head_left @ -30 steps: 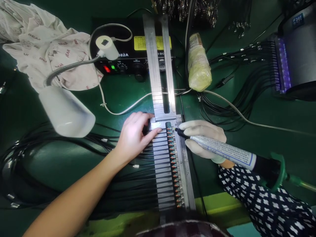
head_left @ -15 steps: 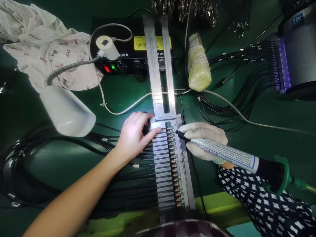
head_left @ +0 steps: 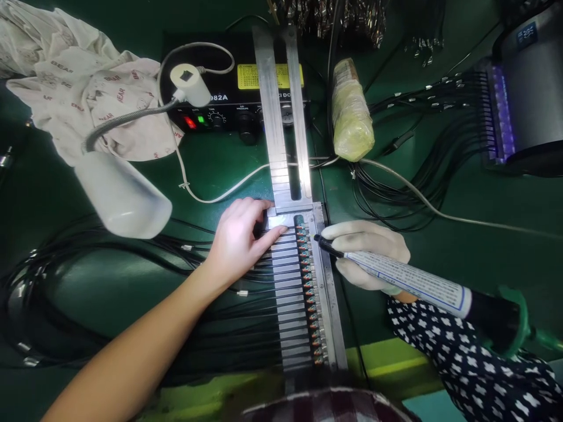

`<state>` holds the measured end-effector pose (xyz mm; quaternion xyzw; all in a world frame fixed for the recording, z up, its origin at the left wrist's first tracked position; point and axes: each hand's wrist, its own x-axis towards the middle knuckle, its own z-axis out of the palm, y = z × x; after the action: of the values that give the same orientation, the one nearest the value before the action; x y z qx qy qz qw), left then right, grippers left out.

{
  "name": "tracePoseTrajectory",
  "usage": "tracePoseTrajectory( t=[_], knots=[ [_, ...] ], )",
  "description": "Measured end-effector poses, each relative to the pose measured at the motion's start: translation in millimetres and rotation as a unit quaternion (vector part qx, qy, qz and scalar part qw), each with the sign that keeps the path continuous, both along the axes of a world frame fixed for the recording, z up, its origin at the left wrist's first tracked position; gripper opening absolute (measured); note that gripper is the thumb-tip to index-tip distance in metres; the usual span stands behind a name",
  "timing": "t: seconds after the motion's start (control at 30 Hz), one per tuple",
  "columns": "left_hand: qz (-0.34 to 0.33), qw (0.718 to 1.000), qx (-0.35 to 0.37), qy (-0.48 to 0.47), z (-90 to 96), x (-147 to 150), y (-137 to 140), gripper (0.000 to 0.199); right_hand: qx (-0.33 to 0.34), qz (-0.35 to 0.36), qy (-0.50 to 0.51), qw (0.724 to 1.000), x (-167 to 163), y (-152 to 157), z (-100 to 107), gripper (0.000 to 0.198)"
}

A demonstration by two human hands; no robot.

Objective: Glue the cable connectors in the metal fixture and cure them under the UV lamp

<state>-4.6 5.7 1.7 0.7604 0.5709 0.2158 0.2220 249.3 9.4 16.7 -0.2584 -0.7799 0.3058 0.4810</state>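
My left hand (head_left: pixel 240 237), bare, is closed on the upper left corner of a slotted metal fixture (head_left: pixel 288 302). Its thumb lies over the top cables; the other fingers curl at the corner. Thin black cables (head_left: pixel 264 298) lie side by side across the fixture, ending in a row of small connectors with orange and green parts (head_left: pixel 310 292). My right hand (head_left: pixel 373 252), in a white glove, grips a dispensing syringe (head_left: pixel 409 278) with a printed label and a green cap at its back end. The syringe's dark tip is over the fixture's right rail, beside the upper connectors.
Behind stands a black dispenser controller (head_left: pixel 211 108) with lit switches, a second slotted metal bar (head_left: pixel 272 117) lying over it. At left are a white gooseneck lamp (head_left: pixel 125 196), a cloth (head_left: pixel 127 111) and coiled cables. A wrapped yellow bundle (head_left: pixel 352 114) and a purple-lit machine (head_left: pixel 528 88) are right.
My right hand and the syringe have shifted slightly right and down, the tip drawing a little away from the connectors. My left hand holds its place.
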Motion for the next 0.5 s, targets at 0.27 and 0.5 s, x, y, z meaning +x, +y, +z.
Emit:
tracePoseTrajectory(
  t=[0.27, 0.5],
  knots=[
    [-0.002, 1.0, 0.004, 0.004, 0.4, -0.2, -0.5, 0.035, -0.012, 0.003, 0.001, 1.0, -6.9, 3.3, 1.2, 0.025],
    [0.001, 1.0, -0.005, 0.013, 1.0, 0.5, 0.2, 0.034, -0.008, 0.005, -0.004, 1.0, -6.0, 3.4, -0.7, 0.023]
  ],
)
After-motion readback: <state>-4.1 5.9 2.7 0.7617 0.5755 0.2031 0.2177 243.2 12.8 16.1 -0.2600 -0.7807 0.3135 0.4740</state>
